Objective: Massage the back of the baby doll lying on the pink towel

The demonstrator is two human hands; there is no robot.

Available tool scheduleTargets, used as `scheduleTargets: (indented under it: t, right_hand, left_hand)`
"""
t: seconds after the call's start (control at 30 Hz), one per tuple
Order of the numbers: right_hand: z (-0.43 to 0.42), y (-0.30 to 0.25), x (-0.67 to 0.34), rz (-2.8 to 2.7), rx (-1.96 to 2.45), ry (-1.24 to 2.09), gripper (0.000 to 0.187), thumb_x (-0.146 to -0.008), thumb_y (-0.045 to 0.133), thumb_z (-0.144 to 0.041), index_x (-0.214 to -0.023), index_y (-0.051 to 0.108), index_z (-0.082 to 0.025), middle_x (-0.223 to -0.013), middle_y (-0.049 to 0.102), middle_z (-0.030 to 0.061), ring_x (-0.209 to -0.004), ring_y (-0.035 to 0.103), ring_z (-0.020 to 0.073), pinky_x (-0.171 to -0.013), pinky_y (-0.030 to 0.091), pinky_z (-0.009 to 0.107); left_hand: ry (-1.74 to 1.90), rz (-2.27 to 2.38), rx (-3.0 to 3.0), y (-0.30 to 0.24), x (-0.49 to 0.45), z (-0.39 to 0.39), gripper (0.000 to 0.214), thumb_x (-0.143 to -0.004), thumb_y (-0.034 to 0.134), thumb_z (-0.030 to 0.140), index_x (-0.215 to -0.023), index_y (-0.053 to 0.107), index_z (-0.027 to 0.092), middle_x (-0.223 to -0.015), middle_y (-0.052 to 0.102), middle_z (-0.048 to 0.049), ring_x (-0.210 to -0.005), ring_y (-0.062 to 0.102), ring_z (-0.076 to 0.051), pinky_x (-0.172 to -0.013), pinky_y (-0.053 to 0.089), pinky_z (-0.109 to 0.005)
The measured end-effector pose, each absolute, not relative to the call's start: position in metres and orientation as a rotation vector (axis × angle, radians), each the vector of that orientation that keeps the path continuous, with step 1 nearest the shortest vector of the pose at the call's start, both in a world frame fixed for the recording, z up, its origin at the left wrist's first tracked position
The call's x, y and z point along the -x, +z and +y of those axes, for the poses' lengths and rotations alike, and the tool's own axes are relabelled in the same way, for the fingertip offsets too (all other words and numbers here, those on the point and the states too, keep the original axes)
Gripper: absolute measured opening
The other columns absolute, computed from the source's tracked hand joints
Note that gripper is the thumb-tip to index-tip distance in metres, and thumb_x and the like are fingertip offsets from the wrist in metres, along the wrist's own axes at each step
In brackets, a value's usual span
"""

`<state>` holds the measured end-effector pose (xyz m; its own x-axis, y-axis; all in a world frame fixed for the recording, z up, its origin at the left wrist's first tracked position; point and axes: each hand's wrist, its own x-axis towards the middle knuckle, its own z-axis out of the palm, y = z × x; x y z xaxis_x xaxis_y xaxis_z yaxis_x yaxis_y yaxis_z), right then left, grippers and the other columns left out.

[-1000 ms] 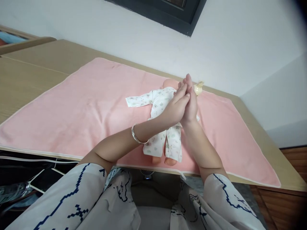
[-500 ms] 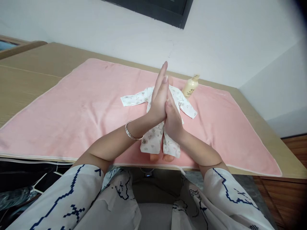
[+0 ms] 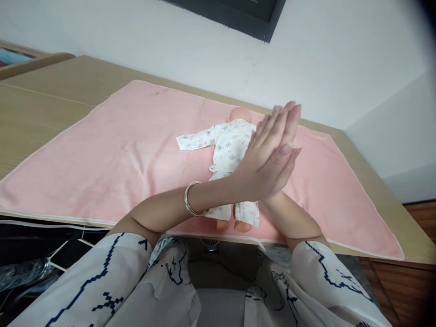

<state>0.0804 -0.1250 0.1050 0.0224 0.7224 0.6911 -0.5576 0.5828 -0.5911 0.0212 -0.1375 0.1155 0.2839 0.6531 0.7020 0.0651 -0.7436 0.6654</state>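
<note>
My left hand (image 3: 262, 163), with a silver bangle (image 3: 190, 204) on the wrist, and my right hand (image 3: 275, 196) are pressed flat palm to palm, fingers stretched out and pointing up to the right. Nothing is between them. The left hand covers most of the right. They hover above a baby doll (image 3: 229, 150) in a white printed romper. The doll lies on its back on a pink towel (image 3: 119, 150), head towards the wall and bare feet at the near edge.
The pink towel covers a light wooden tabletop (image 3: 41, 104) that stands against a white wall (image 3: 204, 50). A dark frame (image 3: 238, 13) hangs above. A wooden cabinet (image 3: 408, 281) is at the lower right. My patterned sleeves fill the bottom of the view.
My joined hands have slid to the right and tilted that way, the left hand now in front. They now hide the small yellow bottle seen beside the doll half a second ago.
</note>
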Motion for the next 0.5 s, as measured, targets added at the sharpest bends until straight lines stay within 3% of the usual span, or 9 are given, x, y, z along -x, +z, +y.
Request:
scheduleTargets:
  t: [0.1, 0.2, 0.4, 0.5]
  right_hand:
    - [-0.135, 0.099, -0.073, -1.435, 0.532, 0.783, 0.06, -0.094, 0.022, -0.064, -0.151, 0.027, -0.046, -0.159, 0.023, -0.0199, -0.153, -0.009, 0.021, -0.127, 0.014, 0.048]
    - [-0.144, 0.09, -0.072, -1.599, 0.764, 0.691, 0.069, -0.091, 0.009, -0.073, -0.154, 0.011, -0.045, -0.161, 0.021, -0.015, -0.154, -0.007, 0.0232, -0.128, 0.016, 0.049]
    - [-0.145, 0.083, -0.073, -1.699, 0.89, 0.773, 0.077, -0.088, -0.006, -0.074, -0.154, 0.015, -0.039, -0.159, 0.03, -0.007, -0.155, 0.004, 0.0236, -0.126, 0.027, 0.05]
    - [-0.145, 0.085, -0.073, -1.736, 0.884, 0.753, 0.077, -0.088, -0.007, -0.074, -0.155, 0.009, -0.039, -0.161, 0.026, -0.0086, -0.155, 0.004, 0.0224, -0.126, 0.028, 0.048]
  left_hand:
    - [1.533, 0.723, -1.979, 0.116, -0.015, -0.13, 0.063, -0.099, 0.006, 0.06, -0.153, 0.02, 0.031, -0.166, 0.017, 0.0026, -0.156, -0.001, -0.022, -0.129, -0.001, -0.042]
    - [1.552, 0.692, -1.882, 0.119, -0.008, -0.121, 0.057, -0.1, 0.014, 0.059, -0.149, 0.027, 0.033, -0.164, 0.023, 0.0039, -0.156, 0.002, -0.022, -0.129, 0.006, -0.044]
    - [1.6, 0.721, -1.743, 0.124, -0.001, -0.115, 0.046, -0.103, 0.025, 0.05, -0.143, 0.036, 0.032, -0.162, 0.028, 0.0043, -0.155, 0.011, -0.019, -0.128, 0.016, -0.039]
    - [1.578, 0.737, -1.707, 0.123, -0.001, -0.115, 0.046, -0.102, 0.027, 0.051, -0.143, 0.038, 0.033, -0.163, 0.026, 0.0045, -0.156, 0.009, -0.018, -0.128, 0.015, -0.039]
